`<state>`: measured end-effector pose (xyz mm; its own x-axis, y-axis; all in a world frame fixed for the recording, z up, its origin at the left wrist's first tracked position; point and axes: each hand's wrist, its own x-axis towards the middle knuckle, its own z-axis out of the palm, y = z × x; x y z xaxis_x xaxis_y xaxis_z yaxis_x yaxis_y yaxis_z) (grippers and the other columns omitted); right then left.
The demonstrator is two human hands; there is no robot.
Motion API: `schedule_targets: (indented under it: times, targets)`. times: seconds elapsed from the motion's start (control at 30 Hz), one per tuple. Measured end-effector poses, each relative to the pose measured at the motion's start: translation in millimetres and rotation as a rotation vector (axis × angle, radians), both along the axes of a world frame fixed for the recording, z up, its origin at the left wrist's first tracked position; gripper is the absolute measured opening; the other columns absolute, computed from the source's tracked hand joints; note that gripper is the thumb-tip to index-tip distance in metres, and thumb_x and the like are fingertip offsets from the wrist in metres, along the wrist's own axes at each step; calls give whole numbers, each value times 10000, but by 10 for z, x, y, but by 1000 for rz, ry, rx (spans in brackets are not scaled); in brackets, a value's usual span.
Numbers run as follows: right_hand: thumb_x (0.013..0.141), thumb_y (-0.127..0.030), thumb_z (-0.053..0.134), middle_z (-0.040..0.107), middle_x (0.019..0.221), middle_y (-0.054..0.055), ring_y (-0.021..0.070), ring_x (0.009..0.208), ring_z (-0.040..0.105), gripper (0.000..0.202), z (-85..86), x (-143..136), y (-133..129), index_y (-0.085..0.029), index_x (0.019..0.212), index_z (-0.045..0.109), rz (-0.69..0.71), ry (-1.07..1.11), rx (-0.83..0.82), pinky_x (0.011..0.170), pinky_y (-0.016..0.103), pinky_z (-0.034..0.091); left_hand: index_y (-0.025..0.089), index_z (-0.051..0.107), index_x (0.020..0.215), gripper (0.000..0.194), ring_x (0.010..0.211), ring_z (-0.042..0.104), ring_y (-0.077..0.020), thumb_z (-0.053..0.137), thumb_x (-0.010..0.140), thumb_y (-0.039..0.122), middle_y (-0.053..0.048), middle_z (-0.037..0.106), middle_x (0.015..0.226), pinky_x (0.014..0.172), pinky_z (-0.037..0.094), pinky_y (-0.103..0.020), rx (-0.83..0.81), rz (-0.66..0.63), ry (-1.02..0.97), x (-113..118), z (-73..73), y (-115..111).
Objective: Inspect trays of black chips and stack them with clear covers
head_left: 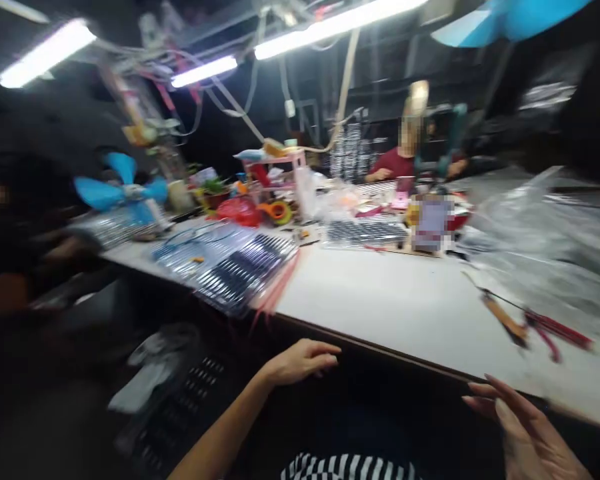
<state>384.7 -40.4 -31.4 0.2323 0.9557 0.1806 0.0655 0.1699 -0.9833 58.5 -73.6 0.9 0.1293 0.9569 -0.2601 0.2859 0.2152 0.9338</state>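
My left hand [300, 362] hovers just off the front edge of the white table [380, 293], its fingers loosely stretched and nothing in them. Farther right, my right hand [525, 423] is at the same edge, fingers apart and empty. On the tabletop beyond it lie a red-handled tool that looks like pliers [560, 330] and a tool with an orange-brown handle [503, 315], both blurred. Left of my left hand, a clear plastic tray [245, 270] with rows of dark, shiny parts juts over the edge.
Clear plastic sheeting [555, 240] covers the right side. A second tray [365, 231], a phone-like screen [431, 223] and a red bag [239, 211] stand farther back. A blue fan [125, 187] is at left. Another person [397, 163] sits across; a crate [180, 400] is below.
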Motion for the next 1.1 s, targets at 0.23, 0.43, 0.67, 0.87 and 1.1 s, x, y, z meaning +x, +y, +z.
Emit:
schedule_targets:
  times: [0.23,0.43,0.67,0.87,1.1]
  targets:
    - [832,-505,543,677,1001,37,208,798,672,381,287,-702,165,-254,1104,634,415,-249,34,897,341,504,108,642,1005,496,676,641,-187,427,860,531,-93,669,776,597,510,-304,327,968,199,-989,20,-731]
    - [885,-383,527,676,933,20,142,715,671,247,223,-930,376,-270,1073,644,678,-242,188,722,218,554,150,591,1155,454,1061,591,-265,509,824,449,-139,613,1153,914,479,-424,445,1147,604,-1335,-2,-769]
    - [920,-323,479,648,914,51,149,714,638,229,379,-1210,606,-253,1084,624,944,-263,253,624,240,558,137,559,1257,563,1383,265,-356,618,761,397,-171,435,1436,1129,162,-502,475,889,928,-1454,-10,-137]
    - [914,-371,478,654,880,49,150,683,641,248,288,-1316,836,-241,1038,650,834,-252,159,634,255,564,141,575,1247,528,1362,307,-370,474,847,471,-194,460,1406,1102,169,-541,454,888,1025,-1576,-123,-68]
    - [899,-401,502,690,799,46,180,733,679,285,132,-1191,914,-224,1030,683,696,-198,55,685,249,579,253,698,985,334,1304,407,-366,708,683,394,-124,601,1280,1127,176,-502,460,1021,839,-1574,-10,-613]
